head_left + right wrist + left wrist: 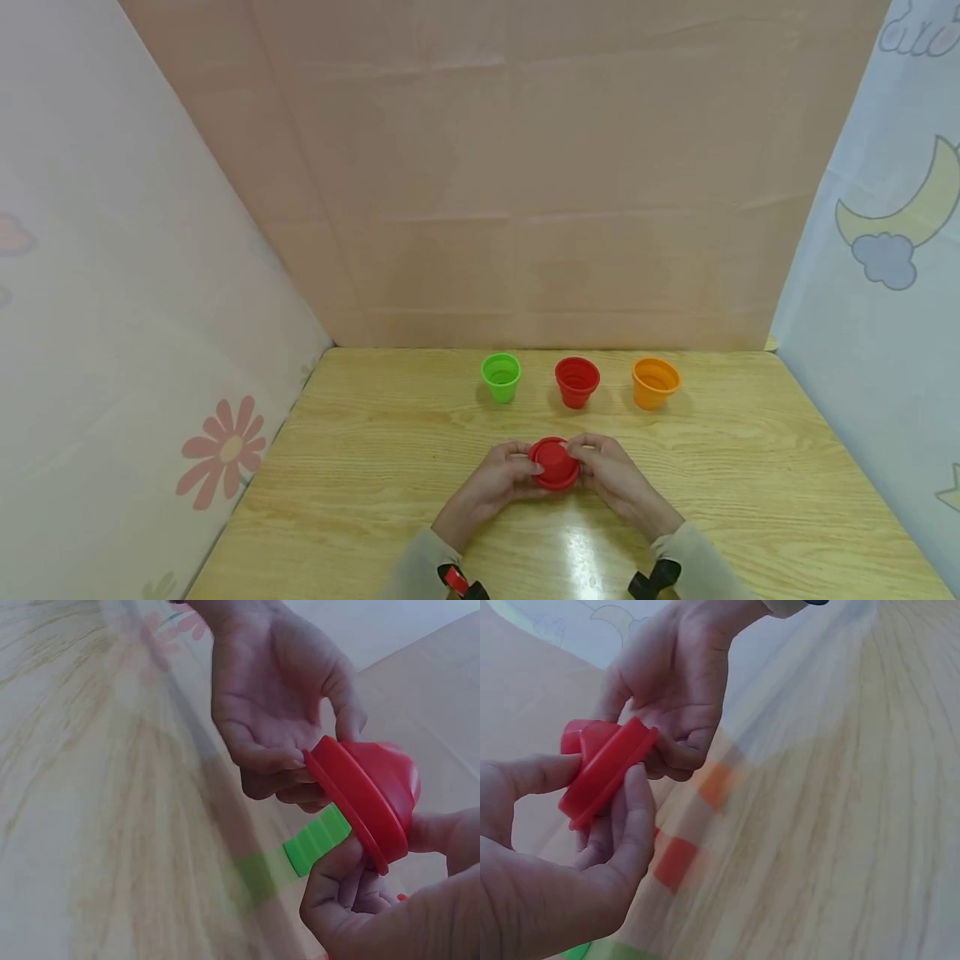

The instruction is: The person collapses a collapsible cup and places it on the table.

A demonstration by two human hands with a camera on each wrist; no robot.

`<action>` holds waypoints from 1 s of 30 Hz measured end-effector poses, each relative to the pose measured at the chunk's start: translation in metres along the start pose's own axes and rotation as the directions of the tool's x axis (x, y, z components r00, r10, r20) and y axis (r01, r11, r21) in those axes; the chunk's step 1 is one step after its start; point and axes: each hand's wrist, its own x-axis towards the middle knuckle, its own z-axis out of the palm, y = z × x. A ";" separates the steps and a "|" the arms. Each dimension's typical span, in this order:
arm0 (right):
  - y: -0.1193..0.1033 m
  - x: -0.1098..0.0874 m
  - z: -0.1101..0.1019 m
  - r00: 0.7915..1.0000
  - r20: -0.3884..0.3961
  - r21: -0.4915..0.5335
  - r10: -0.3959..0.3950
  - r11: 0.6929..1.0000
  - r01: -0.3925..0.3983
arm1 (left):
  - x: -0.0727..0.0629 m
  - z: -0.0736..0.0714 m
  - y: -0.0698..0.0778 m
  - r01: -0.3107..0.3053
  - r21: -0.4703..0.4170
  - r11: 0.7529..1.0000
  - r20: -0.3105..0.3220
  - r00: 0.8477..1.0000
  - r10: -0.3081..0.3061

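Note:
Both hands hold a red collapsible cup [553, 464] above the near middle of the table. It is partly folded, its round base facing up and its wide rim down; one side looks dented in the right wrist view. On the left, my left hand [501, 482] pinches it, with the thumb on the side wall [592, 776] and fingers under the rim. My right hand [613, 477] grips the opposite side the same way, thumb on the wall [382, 787], curled fingers at the rim. Whatever is inside the cup is hidden.
Beyond the hands, a green cup [501, 379], a second red cup [577, 383] and an orange cup [656, 385] stand upright in a row on the wooden table [360, 467]. A tan backdrop [525, 208] closes the back; pale printed panels flank both sides.

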 end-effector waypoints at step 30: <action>0.006 0.003 -0.012 0.975 0.222 0.010 -0.007 1.000 0.005 | -0.004 -0.008 0.013 -0.058 0.223 0.973 0.041 0.998 0.051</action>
